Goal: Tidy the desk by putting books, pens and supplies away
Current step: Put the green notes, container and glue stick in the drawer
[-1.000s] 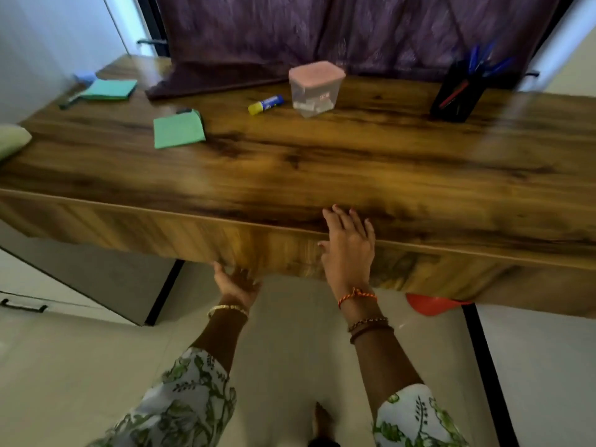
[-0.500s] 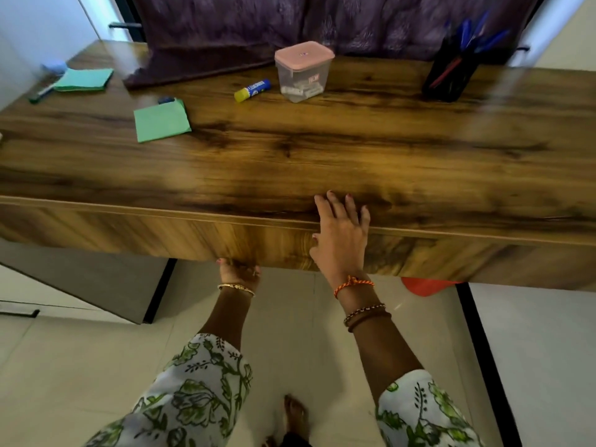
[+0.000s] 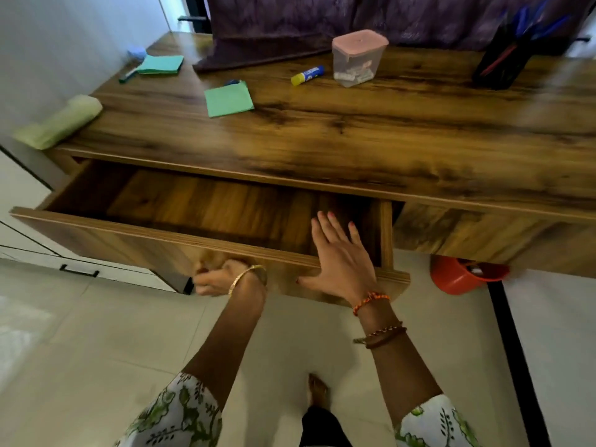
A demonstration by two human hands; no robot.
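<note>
1. Wooden desk [image 3: 387, 130] with one drawer [image 3: 206, 208] standing pulled out on the left side; its wooden floor shows nothing lying in the visible part.
2. Left hand [image 3: 219, 275] sits under the drawer's front panel, fingers curled up around the lower edge, grasping it.
3. Right hand [image 3: 338, 256] lies over the top edge of the front panel near the drawer's right wall, fingers straight and spread, thumb against the outer face; released, not gripping.
4. On the desktop: green paper pad [image 3: 229, 99] left of centre; glue stick [image 3: 307, 75] lying flat just beside a clear box with a pink lid [image 3: 358, 58].
5. Far left corner: second green pad [image 3: 161, 64] with a marker [image 3: 128, 74] at its near edge.
6. Pale green pouch [image 3: 59, 121] overhangs the desk's left end.
7. Black holder with blue pens [image 3: 506, 54] stands far right.
8. Purple curtain [image 3: 322, 17] hangs behind; orange bin [image 3: 458, 275] on the floor under the desk.
</note>
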